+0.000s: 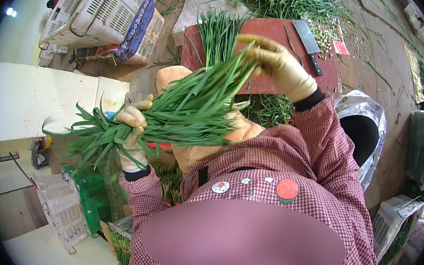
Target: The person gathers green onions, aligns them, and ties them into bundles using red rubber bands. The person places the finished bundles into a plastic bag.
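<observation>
My left hand [134,125], in a pale rubber glove, is closed around the leafy end of a bunch of long green leaves [195,104], which look like garlic chives. At the bunch's upper right end is my right hand [274,62], gloved too, its fingers bent around or against the stem ends; whether it grips any stems is not plain. Behind the bunch, a second pile of leaves [216,37] lies on a red cutting board [260,30]. A cleaver [306,38] with a black handle rests at the board's right side, beside a loose stalk [292,44].
Cut stem pieces [320,37] lie scattered right of the cleaver. Beyond the board is a large heap of leaves [286,1]. White plastic crates [110,11] stand at upper left, a green crate [92,201] at lower left. More leaves [268,109] lie below the board.
</observation>
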Demonstrator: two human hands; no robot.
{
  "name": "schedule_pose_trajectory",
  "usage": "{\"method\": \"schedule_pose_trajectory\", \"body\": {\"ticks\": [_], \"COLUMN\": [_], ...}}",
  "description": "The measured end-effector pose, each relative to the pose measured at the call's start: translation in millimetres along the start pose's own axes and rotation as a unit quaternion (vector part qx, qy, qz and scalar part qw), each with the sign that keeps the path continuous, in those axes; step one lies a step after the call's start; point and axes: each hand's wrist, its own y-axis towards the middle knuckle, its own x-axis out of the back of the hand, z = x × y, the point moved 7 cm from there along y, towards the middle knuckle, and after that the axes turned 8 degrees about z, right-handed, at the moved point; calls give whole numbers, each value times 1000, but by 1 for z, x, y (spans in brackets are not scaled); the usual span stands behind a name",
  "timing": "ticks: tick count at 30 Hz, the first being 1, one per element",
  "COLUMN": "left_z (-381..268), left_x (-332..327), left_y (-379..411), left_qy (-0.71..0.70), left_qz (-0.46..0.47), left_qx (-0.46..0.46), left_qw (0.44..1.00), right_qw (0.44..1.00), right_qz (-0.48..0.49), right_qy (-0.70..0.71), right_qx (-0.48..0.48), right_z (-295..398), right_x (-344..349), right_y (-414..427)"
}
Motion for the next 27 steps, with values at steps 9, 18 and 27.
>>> {"method": "schedule_pose_trajectory", "body": {"ticks": [9,18,27], "left_z": [56,72,63], "left_x": [18,13,-2], "left_y": [-88,-100,-95], "left_qy": [-214,-265,-239], "left_qz": [-207,-240,-209], "left_qx": [63,40,-3], "left_qw": [953,933,948], "right_qw": [978,939,946], "right_qz": [-167,2,-29], "right_qy": [-90,-290,-164], "right_qx": [-90,-187,-278], "right_z": [-58,-72,-123], "right_x": [91,-20,-28], "right_y": [-32,-59,-22]}}
